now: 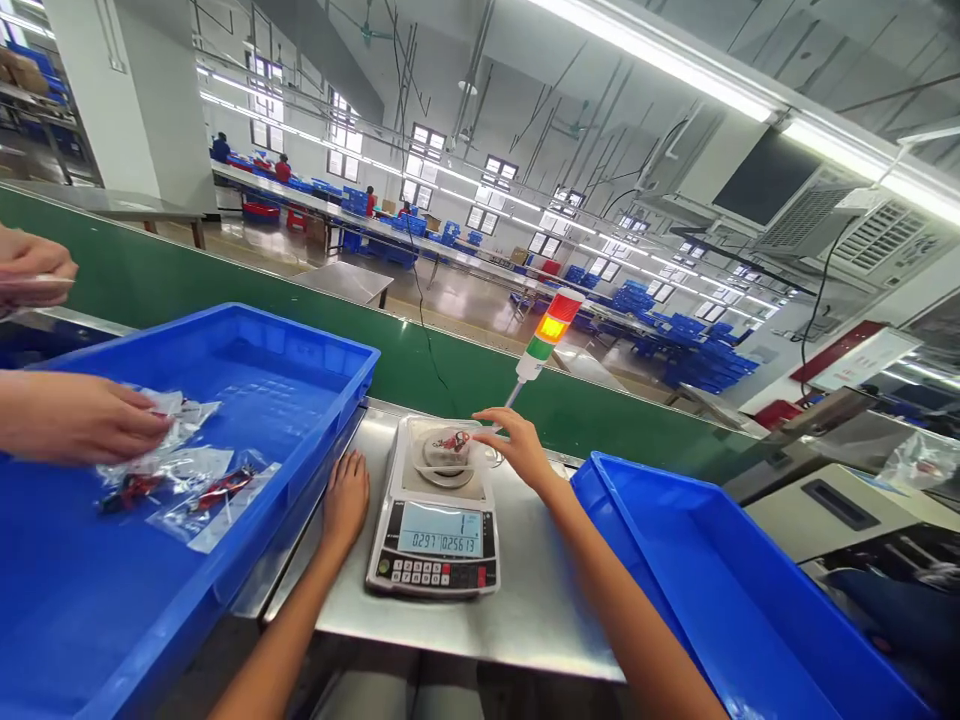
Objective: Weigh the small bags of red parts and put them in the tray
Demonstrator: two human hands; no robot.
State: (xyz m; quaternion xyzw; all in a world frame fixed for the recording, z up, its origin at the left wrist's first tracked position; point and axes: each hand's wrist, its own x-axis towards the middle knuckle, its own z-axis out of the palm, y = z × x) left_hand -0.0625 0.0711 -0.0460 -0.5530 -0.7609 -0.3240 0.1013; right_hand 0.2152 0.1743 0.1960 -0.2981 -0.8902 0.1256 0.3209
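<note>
Stainless-steel bench (540, 600) at twelve o'clock: what is set on it?

A digital scale (433, 545), with a clear bag holding a red-and-black part (450, 445) laid on its pan.

And the hands?

The right hand (521, 450) is held just beside the bag, its fingers (499, 418) spread; the left hand (345, 500) is kept beside the scale, fingers pressed together, nothing pinched.

Trays?

A blue tray (300, 345) is placed at nine o'clock, where bagged parts (180, 490) are touched by a co-worker's hand (75, 418); another blue tray (720, 560) is seen at three o'clock.
</note>
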